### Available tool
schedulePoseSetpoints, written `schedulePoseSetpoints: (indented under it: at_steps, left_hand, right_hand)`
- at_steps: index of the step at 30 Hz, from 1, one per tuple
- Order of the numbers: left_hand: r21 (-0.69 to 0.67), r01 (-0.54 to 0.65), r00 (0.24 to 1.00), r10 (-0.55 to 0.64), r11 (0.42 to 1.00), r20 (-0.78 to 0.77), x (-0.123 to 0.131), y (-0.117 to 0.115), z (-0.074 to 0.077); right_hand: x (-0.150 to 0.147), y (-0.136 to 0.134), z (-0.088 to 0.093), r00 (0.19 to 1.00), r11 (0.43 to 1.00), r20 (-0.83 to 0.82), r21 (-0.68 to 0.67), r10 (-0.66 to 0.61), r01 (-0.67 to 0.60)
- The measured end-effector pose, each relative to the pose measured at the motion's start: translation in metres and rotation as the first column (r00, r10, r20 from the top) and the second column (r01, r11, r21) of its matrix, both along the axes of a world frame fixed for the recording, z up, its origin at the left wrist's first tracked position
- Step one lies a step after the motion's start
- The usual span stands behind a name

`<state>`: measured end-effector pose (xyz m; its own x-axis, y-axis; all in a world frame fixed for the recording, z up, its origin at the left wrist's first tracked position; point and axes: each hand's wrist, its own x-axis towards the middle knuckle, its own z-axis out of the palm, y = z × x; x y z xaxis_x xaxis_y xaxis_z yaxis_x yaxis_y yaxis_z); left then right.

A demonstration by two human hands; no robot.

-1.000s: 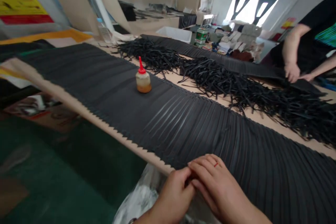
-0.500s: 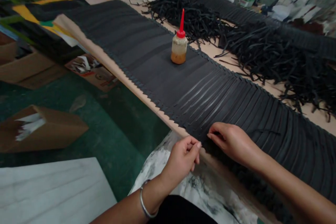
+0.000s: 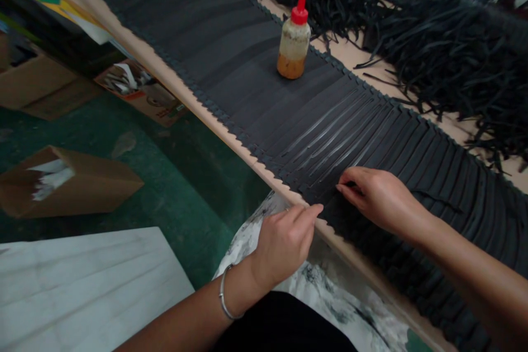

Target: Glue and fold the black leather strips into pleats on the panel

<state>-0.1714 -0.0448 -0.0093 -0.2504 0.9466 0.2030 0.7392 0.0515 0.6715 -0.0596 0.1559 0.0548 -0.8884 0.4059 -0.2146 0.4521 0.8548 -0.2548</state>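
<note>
A long black sheet [image 3: 251, 102] runs across the table, with black strips [image 3: 429, 159] laid side by side over its right part. Wet, shiny lines of glue [image 3: 330, 140] cross it just beyond my hands. My right hand [image 3: 377, 192] is closed in a pinch low over the sheet, at the border of the strips; what its fingertips hold is too small to make out. My left hand [image 3: 286, 239] is closed at the sheet's near edge, fingertips by the notched border, their grip hidden. A red-tipped glue bottle [image 3: 293, 49] with amber liquid stands upright on the sheet.
Heaps of loose black strips [image 3: 454, 60] lie along the far side. The table's pale edge [image 3: 231, 146] runs diagonally past my left hand. On the green floor are an open cardboard box [image 3: 103, 190] and a box of scraps [image 3: 136, 91]; a white panel [image 3: 91, 286] is lower left.
The view has tilted down and come closer. My left hand has rolled so its back faces up, fingertips at the sheet's edge. My right hand keeps its pinch near the glue lines.
</note>
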Motion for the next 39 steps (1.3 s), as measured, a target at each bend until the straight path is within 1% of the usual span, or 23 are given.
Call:
schedulePoseSetpoints:
  at_steps: [2,4,6,8,10,12,17,20,22,26,34,39]
  left_hand:
    - [-0.058,0.037,0.99,-0.044,0.998,-0.135,-0.002,0.004,0.002]
    - [-0.119,0.038,0.968,-0.066,0.992,-0.241,-0.003,0.007,0.005]
    - [-0.166,0.026,0.948,-0.077,0.986,-0.31,-0.003,0.01,0.008]
    - [-0.197,0.019,0.936,-0.087,0.98,-0.341,-0.002,0.013,0.01]
    - [-0.215,0.022,0.932,-0.098,0.976,-0.349,-0.002,0.015,0.011]
    - [-0.223,0.022,0.929,-0.102,0.975,-0.356,-0.002,0.016,0.01]
    - [-0.181,0.018,0.926,-0.085,0.983,-0.368,-0.003,0.016,0.006]
    - [-0.141,0.02,0.928,-0.071,0.99,-0.365,-0.004,0.015,0.002]
    - [-0.126,0.021,0.93,-0.066,0.992,-0.361,-0.005,0.015,0.0]
    - [-0.109,0.028,0.933,-0.065,0.994,-0.354,-0.005,0.015,-0.004]
    - [-0.063,0.037,0.926,-0.058,0.997,-0.372,-0.008,0.016,-0.005]
    - [-0.036,0.032,0.926,-0.043,0.999,-0.374,-0.007,0.016,-0.005]
  right_hand:
    - [-0.001,0.001,0.0,1.0,1.0,0.008,0.009,0.01,-0.01]
    - [-0.002,0.001,0.0,1.0,1.0,0.017,0.015,0.014,-0.014]
    - [-0.004,0.001,0.0,0.999,1.0,0.029,0.02,0.02,-0.021]
    - [-0.004,0.003,0.001,0.999,0.999,0.035,0.027,0.033,-0.034]
    - [-0.003,0.01,0.002,0.998,0.998,0.031,0.021,0.05,-0.051]
    - [0.0,0.025,0.005,0.998,0.998,0.005,0.002,0.063,-0.063]
    - [0.009,0.084,0.018,0.997,0.998,-0.066,-0.062,0.028,-0.032]
    - [0.01,0.115,0.025,0.997,1.0,-0.076,-0.03,-0.009,0.007]
    - [0.008,0.129,0.028,0.996,0.999,-0.077,0.015,-0.037,0.038]
    - [0.003,0.14,0.025,0.995,0.996,-0.08,0.063,-0.063,0.068]
    - [-0.002,0.145,0.006,0.995,0.998,-0.072,0.015,-0.064,0.065]
    - [-0.003,0.154,0.0,0.994,0.998,-0.088,0.02,-0.06,0.062]
